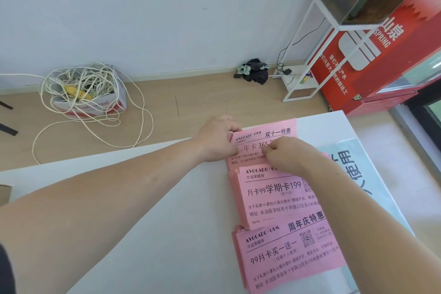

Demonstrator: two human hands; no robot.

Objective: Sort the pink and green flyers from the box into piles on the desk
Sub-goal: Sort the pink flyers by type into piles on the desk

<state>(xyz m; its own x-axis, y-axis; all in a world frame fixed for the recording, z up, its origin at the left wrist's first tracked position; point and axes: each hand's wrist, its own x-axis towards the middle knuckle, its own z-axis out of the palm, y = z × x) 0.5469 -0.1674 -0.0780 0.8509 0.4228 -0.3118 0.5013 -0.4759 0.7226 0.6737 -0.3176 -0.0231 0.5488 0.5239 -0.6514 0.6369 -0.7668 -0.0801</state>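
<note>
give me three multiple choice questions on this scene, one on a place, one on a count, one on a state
1. Where are the left hand and right hand?
A on the near pink pile
B on the far pink pile
C on the middle pink pile

2. How many pink piles lie on the desk?
A one
B two
C three

3. How does the white cord lie in the box on the floor?
A neatly coiled
B tangled, spilling out
C tied in a bundle

Answers:
1 B, both hands are on the pile farthest away.
2 C, three stacks lie in a row.
3 B, loose loops trail onto the floor.
</note>
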